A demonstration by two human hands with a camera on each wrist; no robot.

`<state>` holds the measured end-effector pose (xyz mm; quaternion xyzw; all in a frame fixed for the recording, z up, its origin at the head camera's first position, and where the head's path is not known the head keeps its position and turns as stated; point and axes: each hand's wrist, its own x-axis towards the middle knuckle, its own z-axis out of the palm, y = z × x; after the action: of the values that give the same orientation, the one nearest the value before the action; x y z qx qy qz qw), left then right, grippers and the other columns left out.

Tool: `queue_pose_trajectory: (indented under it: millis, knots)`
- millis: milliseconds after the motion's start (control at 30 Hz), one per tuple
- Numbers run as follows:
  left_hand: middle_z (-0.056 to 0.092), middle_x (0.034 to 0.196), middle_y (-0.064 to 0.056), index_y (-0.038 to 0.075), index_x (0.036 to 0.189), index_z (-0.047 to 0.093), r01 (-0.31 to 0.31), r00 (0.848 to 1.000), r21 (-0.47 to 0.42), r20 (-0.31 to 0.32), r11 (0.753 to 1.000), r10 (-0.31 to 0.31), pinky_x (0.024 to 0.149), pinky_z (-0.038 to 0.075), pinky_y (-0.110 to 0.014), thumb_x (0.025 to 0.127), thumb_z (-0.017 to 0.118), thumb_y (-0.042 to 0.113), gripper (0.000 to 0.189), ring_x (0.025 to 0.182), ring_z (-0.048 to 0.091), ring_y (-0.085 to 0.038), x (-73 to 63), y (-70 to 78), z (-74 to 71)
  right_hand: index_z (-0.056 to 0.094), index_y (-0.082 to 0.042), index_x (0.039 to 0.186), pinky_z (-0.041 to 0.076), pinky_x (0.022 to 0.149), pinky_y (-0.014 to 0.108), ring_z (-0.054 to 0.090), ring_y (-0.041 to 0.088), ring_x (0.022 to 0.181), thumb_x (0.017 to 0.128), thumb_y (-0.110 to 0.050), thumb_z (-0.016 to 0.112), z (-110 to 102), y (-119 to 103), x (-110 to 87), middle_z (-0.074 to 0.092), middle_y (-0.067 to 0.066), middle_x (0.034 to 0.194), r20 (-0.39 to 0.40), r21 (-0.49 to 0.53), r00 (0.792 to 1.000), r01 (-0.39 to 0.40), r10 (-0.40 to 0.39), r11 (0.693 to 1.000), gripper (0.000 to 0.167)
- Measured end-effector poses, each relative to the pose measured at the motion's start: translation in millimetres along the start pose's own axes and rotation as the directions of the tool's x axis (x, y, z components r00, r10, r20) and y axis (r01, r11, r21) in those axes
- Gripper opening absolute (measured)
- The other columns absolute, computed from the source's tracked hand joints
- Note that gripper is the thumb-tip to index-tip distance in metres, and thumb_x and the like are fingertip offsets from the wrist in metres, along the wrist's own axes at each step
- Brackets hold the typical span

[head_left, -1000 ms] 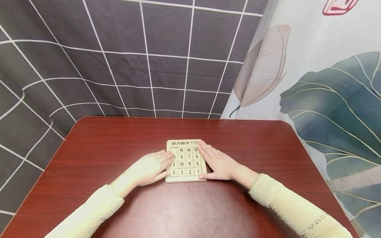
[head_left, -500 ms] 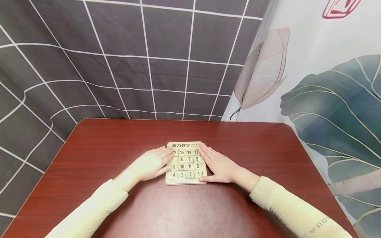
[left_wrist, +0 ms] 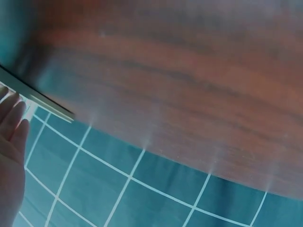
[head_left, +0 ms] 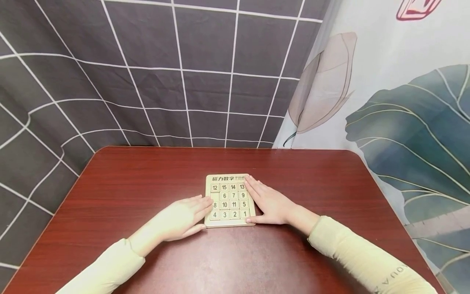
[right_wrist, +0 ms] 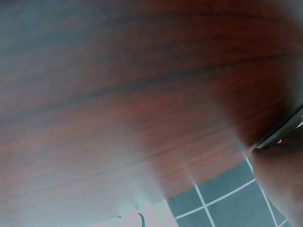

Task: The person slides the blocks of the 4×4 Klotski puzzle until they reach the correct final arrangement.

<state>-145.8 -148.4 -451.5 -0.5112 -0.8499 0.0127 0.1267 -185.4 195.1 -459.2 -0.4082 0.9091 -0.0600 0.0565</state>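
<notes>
A cream number slide puzzle (head_left: 229, 223) lies flat on the table in the head view. Its top row of tiles reads 12, 15, 14, 13, and the gap sits at the left end of the second row, beside the 6. My left hand (head_left: 181, 218) reaches in from the left with straight fingers, their tips at the left edge of the 8 tile (head_left: 216, 205). Along the puzzle's right side my right hand (head_left: 273, 205) rests with fingers extended, thumb at the lower right corner. Both wrist views catch the puzzle's thin edge (left_wrist: 45, 101) beside part of each hand.
The dark red wooden table (head_left: 128, 183) extends around the puzzle on all sides. Behind it hangs a dark grid-patterned curtain (head_left: 205, 90); a pale curtain with leaf prints (head_left: 418, 122) hangs at the right.
The 12 tile slid up from the second row into the top left slot, leaving the gap below it. My left hand then drew back down to the 8. The right hand stayed put.
</notes>
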Motion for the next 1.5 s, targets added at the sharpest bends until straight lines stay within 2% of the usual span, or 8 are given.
queue_pose_trajectory:
  millis: [200,433,733,900,1167,1333,1500]
  knots:
    - [0.068,0.145,-0.015,0.000,0.138,0.068,0.010,1.000,0.005,-0.003,1.000,-0.010,0.119,0.052,-0.040,0.099,0.072,0.043,0.058,0.138,0.065,-0.025,0.4,2.8,0.6,0.016,0.006,0.167,0.026,0.135,0.049,0.016,0.035,0.166,0.095,-0.065,0.065,2,3,0.3,0.009,0.023,0.178,0.008,0.001,1.000,-0.010,0.010,1.000,0.113]
    - [0.068,0.144,-0.016,-0.001,0.136,0.068,0.037,0.999,0.028,0.010,0.999,-0.037,0.119,0.052,-0.041,0.098,0.072,0.039,0.055,0.136,0.066,-0.027,6.1,-5.3,2.7,0.018,0.008,0.166,0.028,0.134,0.051,0.018,0.037,0.166,0.094,-0.064,0.067,0,2,0.6,0.011,0.025,0.177,-0.008,0.003,1.000,0.008,-0.008,1.000,0.113]
    - [0.066,0.147,-0.017,-0.001,0.140,0.067,0.071,0.997,-0.011,0.030,0.997,-0.070,0.121,0.050,-0.043,0.100,0.069,0.036,0.055,0.138,0.064,-0.031,9.4,-12.3,3.6,0.019,0.008,0.166,0.027,0.134,0.049,0.018,0.037,0.166,0.094,-0.064,0.067,1,1,1.7,0.011,0.025,0.177,-0.002,-0.008,1.000,0.004,-0.004,1.000,0.112]
    - [0.067,0.146,-0.017,-0.001,0.139,0.067,0.039,0.999,-0.004,-0.002,0.999,-0.039,0.119,0.051,-0.042,0.099,0.070,0.038,0.055,0.137,0.065,-0.029,3.9,-6.3,2.3,0.020,0.008,0.165,0.028,0.134,0.050,0.019,0.037,0.165,0.094,-0.064,0.067,0,0,0.5,0.012,0.025,0.177,-0.004,-0.009,1.000,0.002,-0.002,1.000,0.112]
    - [0.070,0.141,-0.015,0.001,0.135,0.069,-0.082,0.994,0.018,-0.073,0.996,0.083,0.116,0.054,-0.040,0.096,0.074,0.041,0.057,0.134,0.067,-0.025,-5.5,12.8,-4.6,0.020,0.008,0.165,0.029,0.133,0.051,0.019,0.038,0.165,0.094,-0.064,0.067,-1,0,0.2,0.012,0.026,0.177,-0.006,0.000,1.000,0.005,-0.005,1.000,0.112]
    - [0.071,0.141,-0.014,0.002,0.134,0.070,-0.087,0.994,0.021,-0.059,0.996,0.088,0.115,0.055,-0.038,0.097,0.072,0.042,0.055,0.134,0.067,-0.025,-7.0,19.8,-3.6,0.019,0.008,0.166,0.029,0.134,0.051,0.018,0.038,0.166,0.095,-0.064,0.067,-1,1,-0.2,0.010,0.025,0.177,0.003,0.004,1.000,0.000,0.000,1.000,0.112]
    - [0.070,0.142,-0.014,0.002,0.136,0.070,-0.066,0.997,0.023,-0.045,0.998,0.067,0.115,0.055,-0.038,0.097,0.073,0.043,0.056,0.134,0.067,-0.024,-6.3,17.4,-2.2,0.018,0.007,0.166,0.028,0.134,0.050,0.018,0.037,0.166,0.095,-0.065,0.066,-1,0,0.2,0.010,0.024,0.178,0.009,0.002,1.000,-0.003,0.003,1.000,0.113]
